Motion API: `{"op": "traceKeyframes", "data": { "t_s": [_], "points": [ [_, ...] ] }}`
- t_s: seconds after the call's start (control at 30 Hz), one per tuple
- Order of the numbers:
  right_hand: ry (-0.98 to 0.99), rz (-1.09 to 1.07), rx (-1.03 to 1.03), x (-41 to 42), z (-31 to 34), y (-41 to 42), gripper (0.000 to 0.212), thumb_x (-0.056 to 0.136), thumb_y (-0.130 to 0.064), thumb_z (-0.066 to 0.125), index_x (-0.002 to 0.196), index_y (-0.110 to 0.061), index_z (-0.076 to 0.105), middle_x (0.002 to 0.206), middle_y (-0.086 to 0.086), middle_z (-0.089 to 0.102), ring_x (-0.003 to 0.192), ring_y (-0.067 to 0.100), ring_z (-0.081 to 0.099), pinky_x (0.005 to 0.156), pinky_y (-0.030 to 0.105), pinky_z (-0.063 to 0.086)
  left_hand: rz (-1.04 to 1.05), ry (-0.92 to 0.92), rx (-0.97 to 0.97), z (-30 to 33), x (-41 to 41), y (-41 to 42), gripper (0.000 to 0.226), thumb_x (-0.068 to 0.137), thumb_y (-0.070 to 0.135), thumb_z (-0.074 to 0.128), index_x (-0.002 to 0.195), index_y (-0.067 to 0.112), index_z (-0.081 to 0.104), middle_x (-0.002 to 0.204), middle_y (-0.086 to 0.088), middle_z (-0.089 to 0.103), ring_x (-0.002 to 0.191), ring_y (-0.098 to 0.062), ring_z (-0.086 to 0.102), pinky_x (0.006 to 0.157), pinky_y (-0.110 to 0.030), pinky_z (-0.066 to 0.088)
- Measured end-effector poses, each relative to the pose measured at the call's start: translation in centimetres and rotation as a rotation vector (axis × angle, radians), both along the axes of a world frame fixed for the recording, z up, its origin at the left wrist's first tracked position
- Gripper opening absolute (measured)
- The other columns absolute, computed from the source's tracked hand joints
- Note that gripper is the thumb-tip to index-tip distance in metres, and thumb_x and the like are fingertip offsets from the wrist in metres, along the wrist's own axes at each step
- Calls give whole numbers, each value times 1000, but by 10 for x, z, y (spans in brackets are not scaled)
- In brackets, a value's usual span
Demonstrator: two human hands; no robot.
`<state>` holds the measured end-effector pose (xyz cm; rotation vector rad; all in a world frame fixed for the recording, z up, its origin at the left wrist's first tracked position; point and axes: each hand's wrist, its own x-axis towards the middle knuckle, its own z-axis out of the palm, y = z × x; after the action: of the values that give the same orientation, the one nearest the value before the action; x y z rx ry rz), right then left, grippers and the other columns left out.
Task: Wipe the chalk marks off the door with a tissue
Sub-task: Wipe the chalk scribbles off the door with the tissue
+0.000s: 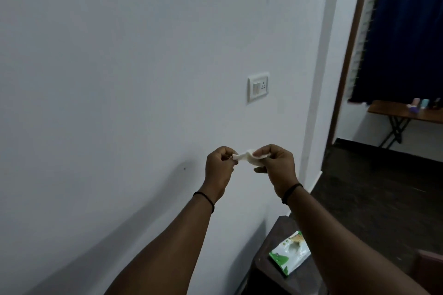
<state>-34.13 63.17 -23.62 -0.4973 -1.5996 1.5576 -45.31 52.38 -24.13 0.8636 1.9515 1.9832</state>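
While pinched by both hands, crumpled white tissue point(249, 157) stretches taut.

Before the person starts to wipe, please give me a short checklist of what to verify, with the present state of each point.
1. Small white tissue is held: ok, the left hand and the right hand both pinch it.
2. Tissue is opened flat: not ok, it looks bunched between the fingers.
3. Door with chalk marks in view: not ok, only the plain white wall with a white switch plate is ahead.
4. Green and white tissue packet within reach: ok, on the dark side table.
5. Tissue damp or dry: cannot tell.
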Motion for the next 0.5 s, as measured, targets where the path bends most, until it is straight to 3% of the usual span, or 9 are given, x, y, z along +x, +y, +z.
{"op": "traceKeyframes", "data": {
  "t_s": [0.13, 0.3, 0.4, 0.5],
  "points": [
    [89, 192, 54, -14, 26, -39, 37, 80, 21, 50, 67, -6, 72, 83, 8, 72, 76, 19, 71, 60, 30, 59, 106, -94, 141, 26, 4, -47, 22, 88, 7, 44, 83, 12, 65, 85, -6, 73, 77, -23, 73, 68, -38, 56],
    [229, 479, 48, -34, 54, -102, 25, 84, 0, 52, 85, -1, 77, 97, 13, 76, 95, 27, 71, 80, 35, 61, 199, -79, 199, 51, 6, -123, 34, 97, 40, 53, 99, 10, 67, 95, -11, 73, 83, -27, 74, 68, -38, 57],
    [281, 549, 89, -44, 63, -146, 17, 87, -9, 61, 85, -7, 78, 92, 10, 76, 91, 27, 72, 76, 33, 60, 254, -5, 206, 61, 10, -174, 20, 93, 33, 66, 104, 16, 69, 98, -7, 74, 89, -28, 73, 67, -34, 58],
    [318, 614, 141, -58, 73, -194, 16, 84, -2, 67, 93, -14, 74, 95, 7, 73, 89, 27, 71, 72, 32, 59, 330, 19, 218, 69, 19, -230, 20, 90, 25, 71, 108, 17, 71, 99, -8, 76, 91, -28, 73, 69, -33, 57]
  ]
}}
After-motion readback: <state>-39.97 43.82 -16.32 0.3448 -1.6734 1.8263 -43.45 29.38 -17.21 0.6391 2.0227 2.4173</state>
